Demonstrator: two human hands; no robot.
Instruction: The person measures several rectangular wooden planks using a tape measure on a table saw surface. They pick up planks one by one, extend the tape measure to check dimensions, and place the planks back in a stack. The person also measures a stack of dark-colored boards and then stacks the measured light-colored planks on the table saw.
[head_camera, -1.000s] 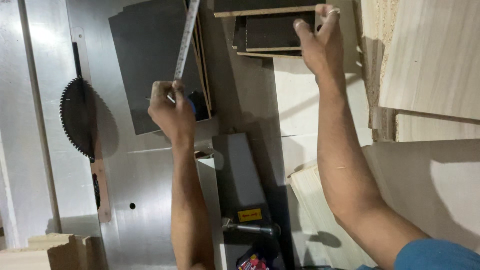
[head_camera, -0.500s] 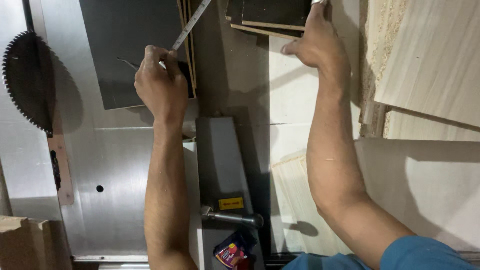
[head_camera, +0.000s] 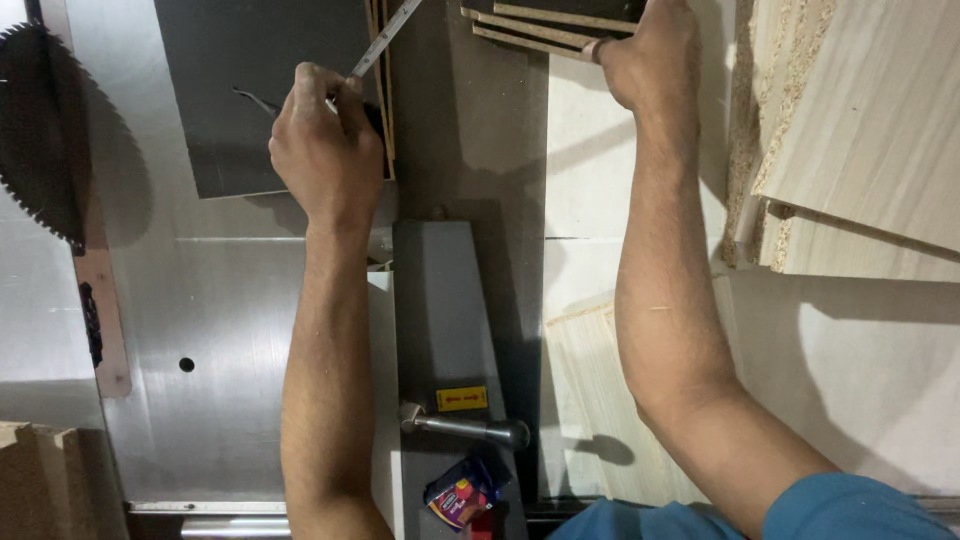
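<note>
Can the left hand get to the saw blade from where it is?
Probably yes. The left hand is closed on a tape measure over the dark board, and the saw blade stands just to its left. Only bare metal table lies between them, so the way looks free, though the hand is already full.

Both my bare forearms reached straight away from me, well apart and roughly parallel. My left hand (head_camera: 325, 150) was curled into a loose fist, knuckles up, fingers pinched closed. My right hand (head_camera: 650, 55) stretched farther out, fingers hooked downward, a blue sleeve at the upper arm.
</note>
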